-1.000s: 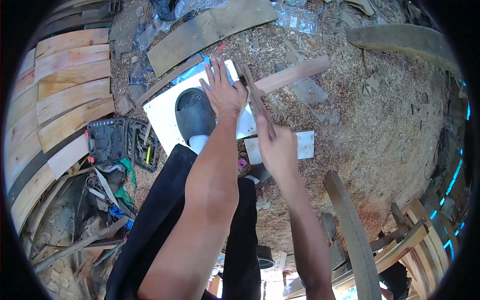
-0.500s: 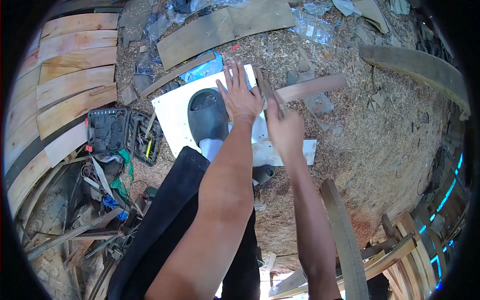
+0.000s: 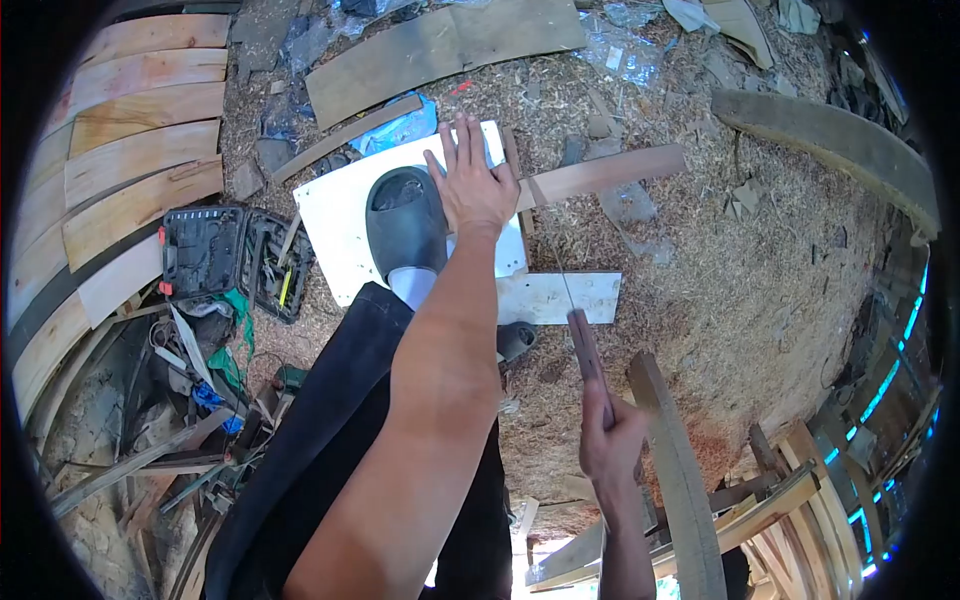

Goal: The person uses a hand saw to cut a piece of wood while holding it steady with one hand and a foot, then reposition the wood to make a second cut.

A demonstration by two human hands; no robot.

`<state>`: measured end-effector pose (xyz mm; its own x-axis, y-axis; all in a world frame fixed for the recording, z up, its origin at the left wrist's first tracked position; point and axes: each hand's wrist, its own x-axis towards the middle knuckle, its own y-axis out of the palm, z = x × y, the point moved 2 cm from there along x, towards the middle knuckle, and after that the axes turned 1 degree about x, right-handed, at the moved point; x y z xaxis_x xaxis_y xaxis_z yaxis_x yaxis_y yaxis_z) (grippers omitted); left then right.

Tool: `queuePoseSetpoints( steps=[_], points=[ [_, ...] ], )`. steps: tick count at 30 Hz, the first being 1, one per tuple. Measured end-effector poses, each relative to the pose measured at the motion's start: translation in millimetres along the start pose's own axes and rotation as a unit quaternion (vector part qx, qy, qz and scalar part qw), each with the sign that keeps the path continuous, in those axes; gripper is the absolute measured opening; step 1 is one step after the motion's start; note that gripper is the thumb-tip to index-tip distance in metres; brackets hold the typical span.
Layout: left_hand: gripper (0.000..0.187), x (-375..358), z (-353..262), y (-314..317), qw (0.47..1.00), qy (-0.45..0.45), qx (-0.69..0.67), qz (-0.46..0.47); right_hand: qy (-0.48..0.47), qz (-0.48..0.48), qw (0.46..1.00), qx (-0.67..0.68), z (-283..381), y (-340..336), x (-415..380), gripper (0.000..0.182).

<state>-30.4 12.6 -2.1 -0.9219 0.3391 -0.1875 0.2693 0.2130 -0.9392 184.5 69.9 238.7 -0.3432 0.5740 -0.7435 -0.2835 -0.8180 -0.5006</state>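
Observation:
My left hand (image 3: 474,190) lies flat with fingers stretched on a white board (image 3: 335,235). Its thumb side rests by the near end of a narrow wooden plank (image 3: 620,175), which extends to the right. My right hand (image 3: 612,440) is wrapped round the brown wooden handle of a saw (image 3: 587,350). The saw's thin blade points up toward the plank; where the two meet is too fine to make out. A foot in a dark slide sandal (image 3: 405,225) stands on the white board, left of my left hand.
A smaller white board (image 3: 560,298) lies below the plank. An open black tool case (image 3: 203,255) and stacked planks (image 3: 145,150) are at left. A curved timber (image 3: 830,135) lies at right, and an upright beam (image 3: 675,470) stands near my right forearm. Wood shavings cover the ground.
My right hand has drawn the saw back toward my body, from beside the plank to well below it. My left hand stays on the white board.

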Motion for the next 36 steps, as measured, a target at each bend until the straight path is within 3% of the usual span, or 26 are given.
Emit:
queuePoseSetpoints(
  steps=[4, 6, 9, 11, 14, 16, 17, 20, 22, 25, 31, 33, 36],
  points=[
    [0.075, 0.7, 2.2, 2.5, 1.0, 0.004, 0.011, -0.009, -0.067, -0.037, 0.996, 0.041, 29.2, 45.4, 70.4, 0.058],
    [0.075, 0.0, 3.4, 3.5, 1.0, 0.007, -0.01, -0.014, -0.045, 0.016, 0.998, -0.03, 49.4, 62.6, 117.4, 0.048],
    [0.076, -1.0, 1.9, -1.8, 1.0, 0.01, -0.021, -0.007, -0.065, -0.009, 0.996, -0.053, 64.8, 87.6, 163.6, 0.051],
    [0.075, 0.4, 2.2, -0.4, 1.0, 0.019, -0.011, -0.014, -0.144, -0.07, 0.987, -0.028, 75.8, 92.7, 170.6, 0.051],
    [0.075, 0.1, 2.3, 1.1, 1.0, 0.016, -0.009, -0.021, -0.105, -0.022, 0.994, -0.009, 56.9, 74.6, 139.2, 0.051],
    [0.075, -1.0, 1.8, 5.3, 1.0, 0.002, -0.019, -0.024, -0.001, 0.052, 0.998, -0.019, 41.9, 44.4, 88.4, 0.048],
    [0.074, -0.6, 2.4, 6.5, 0.999, 0.005, -0.021, -0.033, -0.009, 0.016, 1.0, 0.003, 24.4, 33.6, 62.0, 0.044],
    [0.075, 0.6, 5.1, 7.0, 0.999, 0.007, -0.016, -0.043, 0.022, 0.036, 0.999, -0.006, 2.9, 0.4, 6.3, 0.041],
    [0.075, -0.1, 4.1, 6.2, 0.999, 0.01, -0.01, -0.036, -0.002, -0.006, 1.0, -0.015, -3.2, -4.5, -4.1, 0.055],
    [0.076, 0.5, 3.6, 6.0, 0.999, 0.007, -0.014, -0.033, 0.007, 0.015, 0.999, -0.05, 6.6, 14.3, 31.4, 0.043],
    [0.077, -0.4, 2.5, 1.7, 1.0, 0.013, -0.011, -0.022, -0.058, -0.019, 0.998, -0.028, 46.7, 79.1, 140.0, 0.047],
    [0.078, -0.5, 4.0, 1.8, 0.999, 0.018, -0.017, -0.021, -0.161, -0.091, 0.982, 0.031, 58.1, 100.7, 172.9, 0.051],
    [0.079, 0.5, 8.2, 4.6, 1.0, 0.017, -0.02, -0.01, -0.12, -0.049, 0.991, -0.016, 74.4, 103.0, 188.6, 0.047]
  ],
)
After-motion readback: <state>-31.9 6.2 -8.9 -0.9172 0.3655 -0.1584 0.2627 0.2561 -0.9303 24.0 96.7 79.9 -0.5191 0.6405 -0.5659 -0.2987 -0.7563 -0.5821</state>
